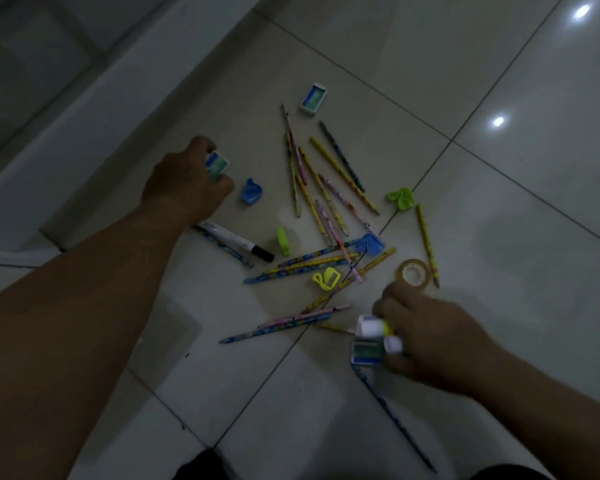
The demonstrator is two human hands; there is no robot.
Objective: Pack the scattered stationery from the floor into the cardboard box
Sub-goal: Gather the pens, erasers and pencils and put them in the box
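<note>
My left hand (184,188) is curled tight round a small blue-and-green eraser box (217,165) over the left part of the floor (499,220), and my right hand (430,337) is clamped on a little bundle (371,341) of white tubes and another such box, nearer the bottom edge. We're mid-gather here: pencils (326,188), a marker (238,240), a tape roll (413,273) and a blue sharpener (252,192) lie scattered between my hands. Next, I reckon, both handfuls want carrying to the cardboard box, which I can't see from here.

Nothing can be read: the print on the eraser boxes (313,99) and the marker (237,240) is too blurred.
</note>
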